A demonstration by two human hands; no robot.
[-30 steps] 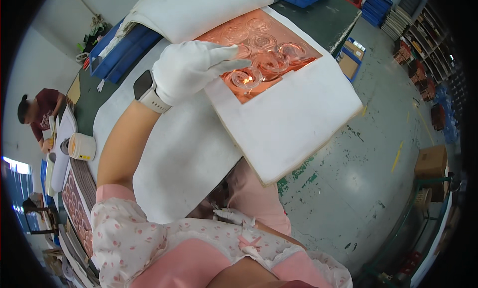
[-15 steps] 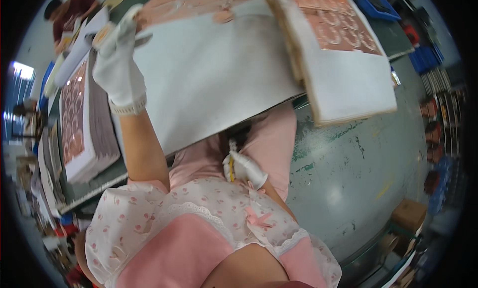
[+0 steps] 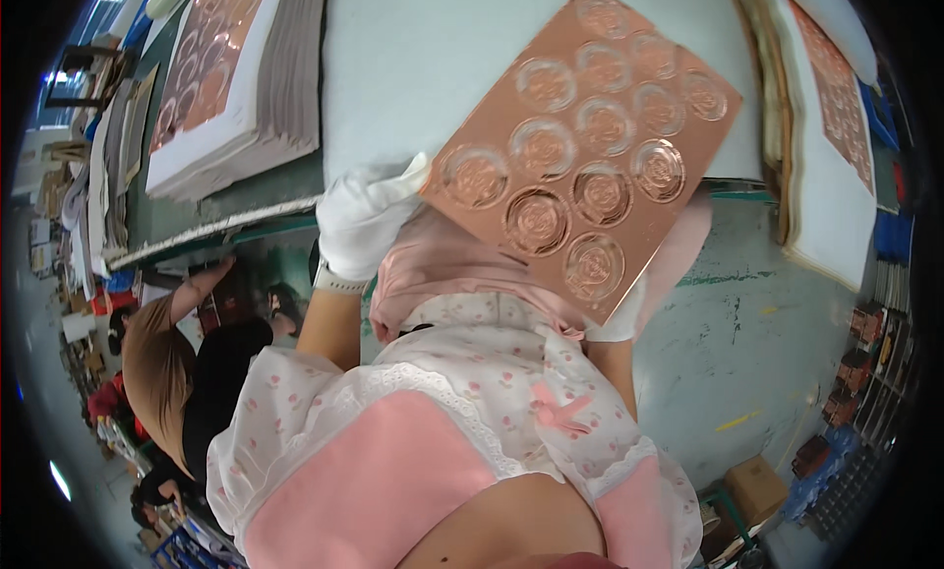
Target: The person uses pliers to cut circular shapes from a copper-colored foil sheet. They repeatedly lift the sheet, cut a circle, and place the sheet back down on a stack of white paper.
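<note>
White-gloved fingers of the left hand were drawn together in the head view, pinching the left corner of a rectangular, copper-coloured, glossy embossed sheet. From that corner the sheet stretched away to the right of the fingertips, set diagonally, its upper part in front of a smooth white work surface and its lower part in front of pale pink trousers. By its lowest corner, the white-gloved right hand was mostly hidden behind the sheet; whether its fingers gripped could not be told.

Raised round medallions covered the copper face in rows, each with rosette-like relief inside a shiny ring; the ground between them looked flat and satiny. On the left stood a thick stack of soft-edged grey and white layers, topped by similar copper-coloured embossing. Well to the right, another embossed copper-coloured panel lay on a smooth white sheet.
</note>
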